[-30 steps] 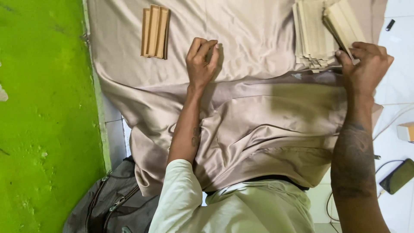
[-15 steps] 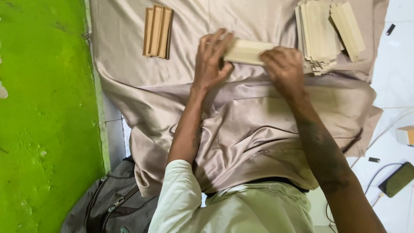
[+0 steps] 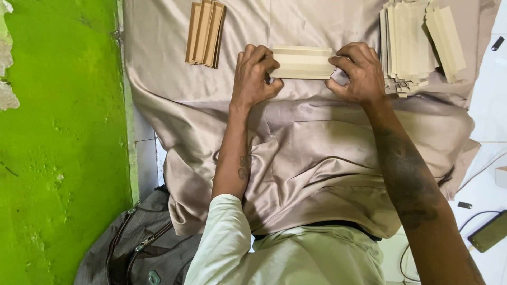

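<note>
Cardboard strip lies crosswise on the beige cloth, far from my body. My left hand and right hand pinch its two ends, keeping the folds flat between the folded pieces on the left and the stack on the right.

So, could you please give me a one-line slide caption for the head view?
Left hand and right hand grip the ends of a cream folded card piece over a satin cloth.

Grey backpack, phone, green wall.
</note>
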